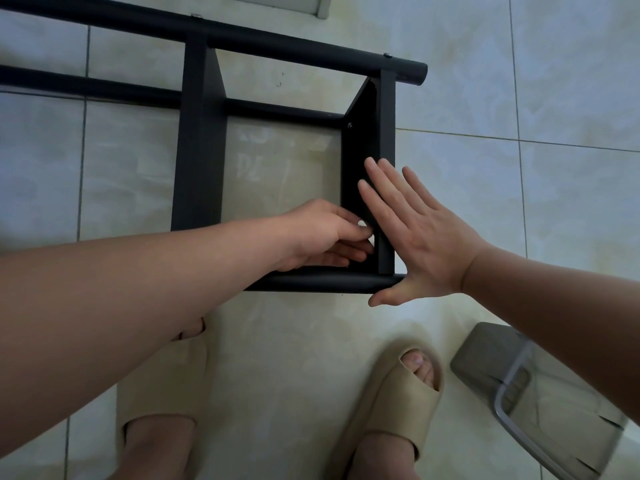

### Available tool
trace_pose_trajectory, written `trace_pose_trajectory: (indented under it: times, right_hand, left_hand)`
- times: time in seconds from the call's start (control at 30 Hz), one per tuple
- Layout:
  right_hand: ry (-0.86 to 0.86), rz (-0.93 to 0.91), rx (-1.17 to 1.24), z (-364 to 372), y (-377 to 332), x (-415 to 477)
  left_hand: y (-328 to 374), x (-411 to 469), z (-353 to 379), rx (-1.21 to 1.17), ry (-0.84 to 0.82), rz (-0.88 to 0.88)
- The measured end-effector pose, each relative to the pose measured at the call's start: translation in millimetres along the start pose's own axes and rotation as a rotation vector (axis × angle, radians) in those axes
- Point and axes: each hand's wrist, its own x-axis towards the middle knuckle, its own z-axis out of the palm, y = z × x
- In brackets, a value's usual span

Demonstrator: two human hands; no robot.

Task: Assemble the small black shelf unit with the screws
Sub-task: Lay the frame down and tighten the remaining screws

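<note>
Lying on the tiled floor [571,209], the black shelf unit [199,133] is braced by the right hand [426,237], fingers straight and spread flat against its end panel [358,157]. The left hand [318,233], fingers curled, pinches a small pale object [363,224] at the panel's inner face; whether it is a screw cannot be told.

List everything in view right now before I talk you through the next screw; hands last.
shelf unit: one, black, lying on the floor, part assembled
screw heads: three showing, dark, two on the far tube, one inside the right panel
floor tiles: many, pale grey-green, under everything
container: one, grey, lower right on the floor, blurred
white object: one, top edge, cut off
slippers: two, beige, on the feet, bottom
left hand: fingers curled at the right panel's inner face; whether it holds anything is unclear
right hand: flat against that panel's outer side
</note>
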Motion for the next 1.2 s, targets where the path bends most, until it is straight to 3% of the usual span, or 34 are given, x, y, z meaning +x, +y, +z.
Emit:
trace_pose_trajectory:
  times: [0.33,1.2]
  right_hand:
    - [-0.012,0.011,0.041,1.7,0.5,-0.5]
    - [-0.014,0.016,0.071,0.7,0.5,-0.2]
  left_hand:
    - [2.6,1.2,2.2,0.064,0.036,0.073]
    - [4.5,-1.1,2.3,-0.048,0.031,-0.029]
